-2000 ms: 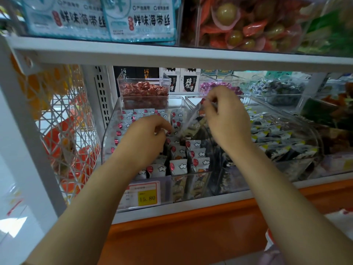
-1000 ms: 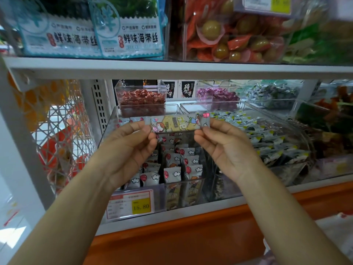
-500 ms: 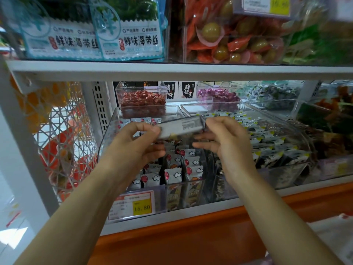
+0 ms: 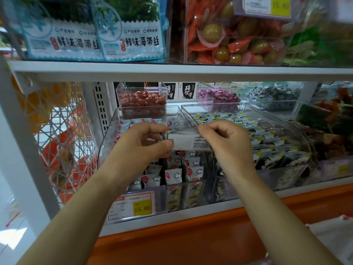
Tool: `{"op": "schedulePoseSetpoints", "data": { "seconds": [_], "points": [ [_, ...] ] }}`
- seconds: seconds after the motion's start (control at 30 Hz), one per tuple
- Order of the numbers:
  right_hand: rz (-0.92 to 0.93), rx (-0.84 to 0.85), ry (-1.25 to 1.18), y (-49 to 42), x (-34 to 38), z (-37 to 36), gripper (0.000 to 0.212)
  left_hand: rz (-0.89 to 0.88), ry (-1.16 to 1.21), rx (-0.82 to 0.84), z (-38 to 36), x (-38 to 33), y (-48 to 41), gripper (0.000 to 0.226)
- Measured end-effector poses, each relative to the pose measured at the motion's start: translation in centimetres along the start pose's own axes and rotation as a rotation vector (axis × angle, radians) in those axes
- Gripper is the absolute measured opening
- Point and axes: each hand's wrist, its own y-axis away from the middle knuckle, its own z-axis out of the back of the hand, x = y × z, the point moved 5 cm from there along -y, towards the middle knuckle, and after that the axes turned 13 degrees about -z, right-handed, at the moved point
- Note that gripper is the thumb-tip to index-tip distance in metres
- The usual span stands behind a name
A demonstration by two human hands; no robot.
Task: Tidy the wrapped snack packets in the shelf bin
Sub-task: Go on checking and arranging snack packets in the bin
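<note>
A clear plastic shelf bin [image 4: 107, 142] on the lower shelf holds rows of small white snack packets [image 4: 172, 175] printed with red balloons and clouds. Above the bin I hold one long wrapped packet [image 4: 188, 141] flat, its pale back side with small print facing me. My left hand [image 4: 141, 142] pinches its left end. My right hand [image 4: 227, 140] pinches its right end. The packets under my hands are hidden.
A second clear bin [image 4: 298, 169] of white-and-dark packets sits to the right. Small tubs of red [image 4: 142, 100] and purple [image 4: 219, 95] sweets stand behind. A yellow price tag [image 4: 142, 207] reads 15.80. The upper shelf board [image 4: 172, 70] hangs close overhead. A wire basket [image 4: 63, 142] stands left.
Both hands lifted one long packet out of the bin, held it printed side toward me, then turned it over. Its pale back now faces me and it sits slightly lower.
</note>
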Motion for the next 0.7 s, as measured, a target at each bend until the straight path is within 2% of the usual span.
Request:
{"op": "schedulePoseSetpoints", "data": {
  "seconds": [0.1,0.27,0.53,0.7],
  "points": [
    [0.039,-0.023,0.054,0.1,0.2,0.0,0.014,0.003,-0.108,0.002,-0.2,-0.1,0.0,0.022],
    [0.111,0.056,0.102,0.5,0.7,-0.5,0.016,-0.034,-0.2,-0.008,-0.2,-0.6,0.0,0.005],
    [0.098,0.177,0.1,0.3,0.6,-0.9,0.017,-0.035,-0.319,0.108,1.1,-1.4,-0.2,0.024],
    [0.099,0.209,0.093,0.4,0.6,-1.0,0.018,-0.052,-0.357,0.102,1.8,-1.6,-0.3,0.015]
  ]
}}
